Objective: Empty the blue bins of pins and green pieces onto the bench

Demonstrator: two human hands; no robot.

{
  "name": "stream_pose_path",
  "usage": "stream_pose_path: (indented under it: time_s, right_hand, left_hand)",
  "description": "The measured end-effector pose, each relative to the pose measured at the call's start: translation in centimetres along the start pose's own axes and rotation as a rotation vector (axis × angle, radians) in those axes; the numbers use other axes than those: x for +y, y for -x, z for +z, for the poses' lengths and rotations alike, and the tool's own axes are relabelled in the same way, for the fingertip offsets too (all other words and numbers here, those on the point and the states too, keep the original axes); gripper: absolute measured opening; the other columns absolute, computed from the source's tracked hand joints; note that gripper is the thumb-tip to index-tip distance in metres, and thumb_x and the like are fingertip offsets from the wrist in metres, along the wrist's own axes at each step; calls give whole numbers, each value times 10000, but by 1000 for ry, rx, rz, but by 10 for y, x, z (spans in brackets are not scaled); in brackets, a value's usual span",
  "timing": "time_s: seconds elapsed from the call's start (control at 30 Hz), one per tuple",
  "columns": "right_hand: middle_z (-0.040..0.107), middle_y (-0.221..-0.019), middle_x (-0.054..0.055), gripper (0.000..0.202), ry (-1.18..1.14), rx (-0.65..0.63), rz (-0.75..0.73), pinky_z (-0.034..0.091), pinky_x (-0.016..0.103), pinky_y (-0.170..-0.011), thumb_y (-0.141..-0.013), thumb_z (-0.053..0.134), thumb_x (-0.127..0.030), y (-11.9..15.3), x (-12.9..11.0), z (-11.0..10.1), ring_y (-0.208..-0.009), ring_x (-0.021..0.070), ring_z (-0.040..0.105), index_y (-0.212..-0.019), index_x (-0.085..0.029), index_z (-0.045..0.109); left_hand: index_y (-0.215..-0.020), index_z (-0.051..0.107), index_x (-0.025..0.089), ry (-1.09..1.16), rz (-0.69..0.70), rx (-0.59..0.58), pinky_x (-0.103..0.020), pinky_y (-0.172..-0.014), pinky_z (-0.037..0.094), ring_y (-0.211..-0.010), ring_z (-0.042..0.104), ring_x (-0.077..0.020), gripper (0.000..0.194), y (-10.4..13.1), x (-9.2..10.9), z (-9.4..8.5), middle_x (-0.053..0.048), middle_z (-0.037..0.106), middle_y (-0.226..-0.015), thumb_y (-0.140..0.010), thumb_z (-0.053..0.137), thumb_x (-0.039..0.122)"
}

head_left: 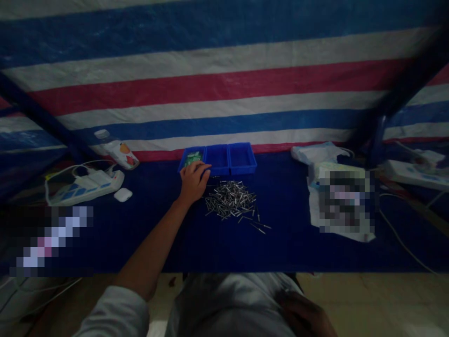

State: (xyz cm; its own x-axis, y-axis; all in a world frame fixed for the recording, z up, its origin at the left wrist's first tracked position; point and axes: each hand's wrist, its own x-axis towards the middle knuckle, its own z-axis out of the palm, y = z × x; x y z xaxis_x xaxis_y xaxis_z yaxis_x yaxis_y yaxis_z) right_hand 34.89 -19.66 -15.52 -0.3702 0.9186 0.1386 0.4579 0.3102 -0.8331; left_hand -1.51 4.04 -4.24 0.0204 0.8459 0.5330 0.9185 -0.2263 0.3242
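Observation:
My left hand (194, 181) reaches forward to the near edge of the left blue bin (180, 162), fingers apart and nothing visible in them. Inside that bin lie small green-and-white packets (192, 158), partly covered by my fingers. Two more blue bins, a middle one (217, 160) and a right one (242, 159), adjoin it in a row. Just right of my hand is a loose pile of metal pop rivets (231, 200), with several strays at its lower right. My right hand (303, 311) is low by my lap, dark and blurred, its fingers not distinguishable.
On the blue tabletop (168, 255), a power strip (94, 187), a white earphone case (123, 194) and a leaning bottle (121, 152) stand at left. Plastic packaging (315, 153) lies at right, near a cable and another power strip (417, 175). Striped sheeting (224, 89) hangs behind.

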Motion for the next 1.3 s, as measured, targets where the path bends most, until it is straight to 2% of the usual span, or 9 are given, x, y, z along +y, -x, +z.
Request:
stream_pose_path:
  time_s: [0.13,0.33,0.47,0.63,0.83,0.97,1.1,1.2,1.3]
  right_hand:
    - [763,-836,52,245,-10,136,59,630,300,-752,-944,575,-422,8,-17,4,-772,199,750,-908,-299,783]
    - [622,-717,27,155,85,429,135,554,276,-556,-932,598,-365,14,-17,-10,-611,158,615,-857,-244,658]
    - [711,-952,89,215,244,270,27,616,289,-650,-959,540,-309,-1,-11,-18,-769,181,709,-1057,-250,721]
    - [756,-971,70,272,424,69,-203,637,282,-715,-977,489,-246,-23,-10,-25,-823,180,750,-977,-270,759]
    - [764,-850,39,218,411,38,-388,625,251,-631,-952,536,-219,-28,-50,-54,-706,156,733,-979,-268,747]
    - [785,-876,20,234,409,-13,-563,632,293,-687,-941,580,-221,-60,-92,-64,-757,172,738,-1096,-295,738]
    - [786,-919,44,285,565,84,-599,627,364,-758,-977,503,-202,-121,-106,-59,-792,190,733,-1088,-273,756]
    - [756,-1081,113,316,719,162,-496,612,427,-748,-987,503,-300,-153,-100,-46,-894,248,718,-1211,-230,715]
    - [574,-1428,232,627,806,246,-455,580,536,-862,-963,509,-512,-163,-89,-29,-1212,368,616,-1481,-158,502]
  left_hand:
    - [-1187,697,298,7,4,33,-474,-1093,311,-1258,542,-262,342,-1,-1,3,-62,632,-1284,-1038,412,413]
    - [-1188,697,284,16,15,42,-479,-1099,302,-1252,541,-265,361,-2,-2,3,-64,629,-1270,-1042,402,431]
    - [-1180,700,278,30,23,42,-491,-1106,302,-1254,543,-269,340,-1,-1,4,-66,629,-1267,-1035,423,412]
    - [-1146,694,261,50,32,92,-458,-1094,368,-1210,575,-245,334,-1,1,-1,-61,646,-1208,-1036,407,394]
    - [-1023,702,221,19,32,270,-400,-980,487,-1031,646,-227,320,0,-8,-57,-52,694,-1021,-1013,436,400]
    - [-1141,688,228,27,-17,-62,-400,-973,521,-1030,677,-233,347,26,-14,-81,-62,709,-1093,-1011,450,445]
    - [-1429,533,225,-43,-36,-404,-491,-1151,415,-1366,533,-310,581,63,-12,-67,-134,565,-1476,-967,507,576]
    - [-1544,387,229,-77,-33,-493,-585,-1228,272,-1498,366,-345,696,80,-4,-51,-154,401,-1619,-976,463,623]
    - [-1589,293,263,-41,19,-509,-563,-1252,233,-1525,319,-316,716,81,8,-42,-122,338,-1657,-991,418,637]
